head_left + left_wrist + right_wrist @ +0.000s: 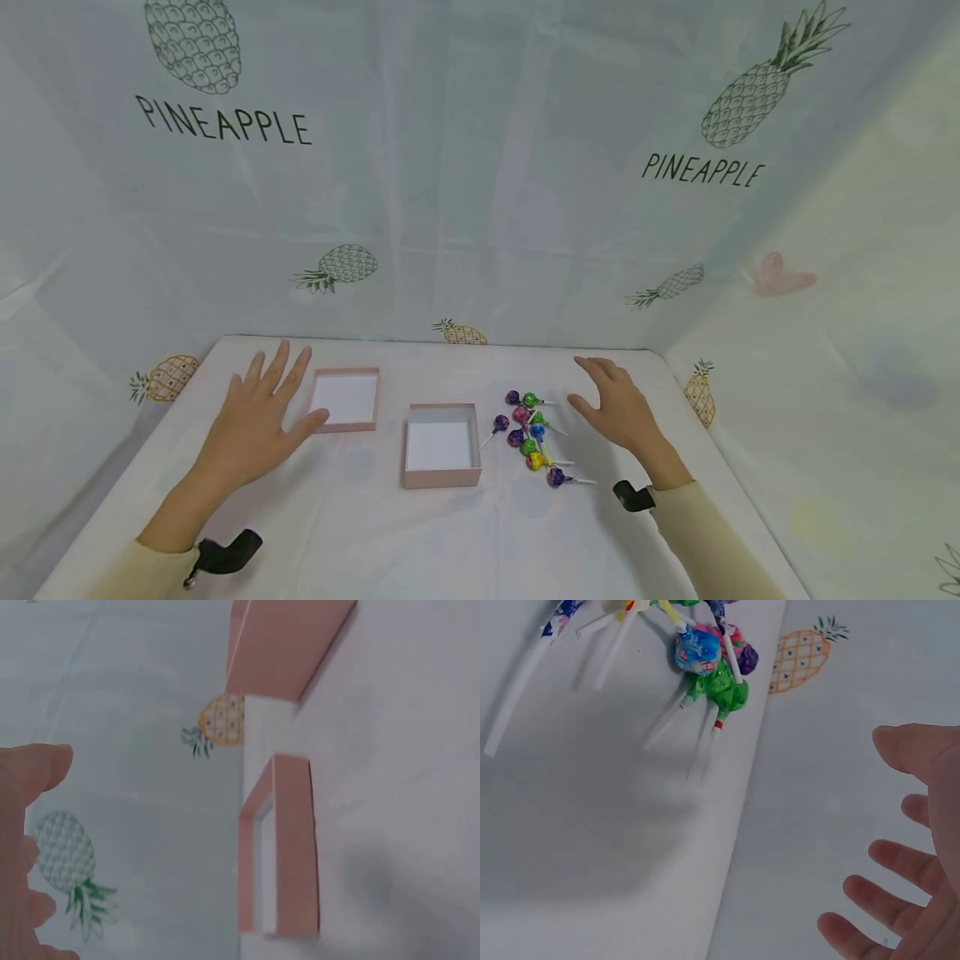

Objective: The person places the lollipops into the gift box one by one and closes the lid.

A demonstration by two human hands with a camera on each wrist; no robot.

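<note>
My left hand (pixel 251 429) is raised with its fingers spread, holding nothing, nearest to the shallow pink box lid (pixel 377 400). Its thumb overlaps the lid's left edge in the head view; the left wrist view has the thumb and fingers apart from the lid (pixel 296 847). Right of the lid stands the deeper pink box (pixel 442 478), uncovered, its white inside bare. A loose cluster of lollipops (pixel 537 431) in purple, green, blue, pink and yellow wrappers lies to the box's right. Beyond them hovers my right hand (pixel 618 408), empty, fingers apart; the right wrist view shows lollipops (pixel 697 651) away from it.
A white cloth covers the table (pixel 352 533). Behind it and at both sides hangs a pale curtain (pixel 465 208) with pineapple prints. Black straps with wrist cameras (pixel 228 552) are on both wrists, below light sleeves.
</note>
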